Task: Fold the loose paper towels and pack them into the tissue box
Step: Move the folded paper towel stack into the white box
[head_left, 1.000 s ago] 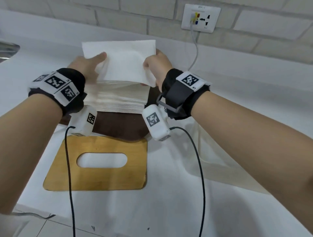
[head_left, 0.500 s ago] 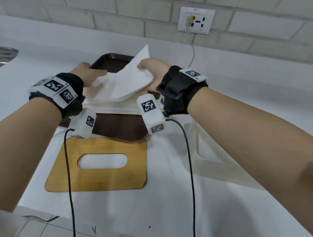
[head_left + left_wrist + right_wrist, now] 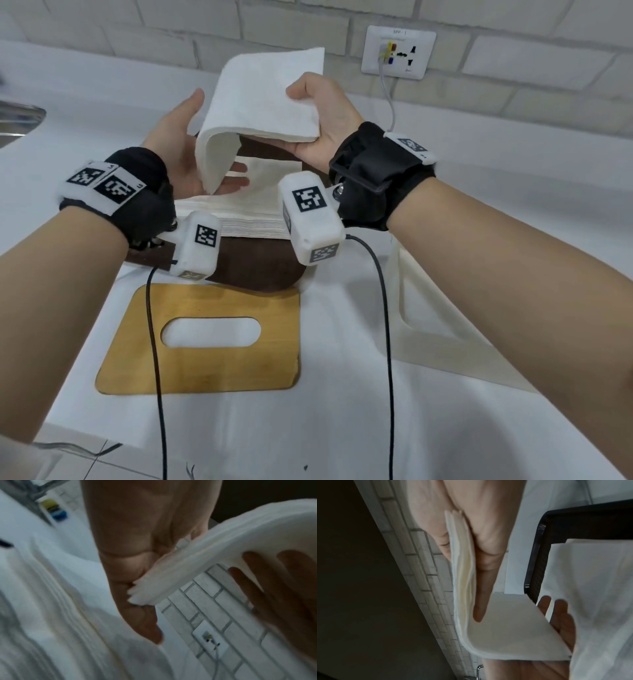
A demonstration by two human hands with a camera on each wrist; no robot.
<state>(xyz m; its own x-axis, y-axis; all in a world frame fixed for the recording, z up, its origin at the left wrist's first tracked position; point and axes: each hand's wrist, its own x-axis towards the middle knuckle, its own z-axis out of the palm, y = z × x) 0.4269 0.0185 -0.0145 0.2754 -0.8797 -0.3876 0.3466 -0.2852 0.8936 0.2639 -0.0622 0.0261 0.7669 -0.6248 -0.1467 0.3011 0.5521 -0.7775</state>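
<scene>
- Head view: a wad of paper towels [image 3: 260, 102] is held up in the air above the dark tray [image 3: 253, 270], bent over into a fold, with one half drooping toward the left side.
- The right hand [image 3: 322, 126] is closed on the wad's right edge, thumb on top and fingers beneath; the same pinch is seen in the right wrist view.
- The left hand [image 3: 181, 154] is held flat and spread, its palm laid against the hanging half without gripping it.
- The folding step is judged to be in hand; the drooping half would next need to be pressed up against the held half so that the edges meet.
- On the tray a stack of unfolded towels [image 3: 233, 216] is left, so much is judged to remain.
- A wooden lid with an oval slot [image 3: 202, 342] lies on the counter, nearer than the tray; whether the pale shape at the right is the box cannot be told.
</scene>
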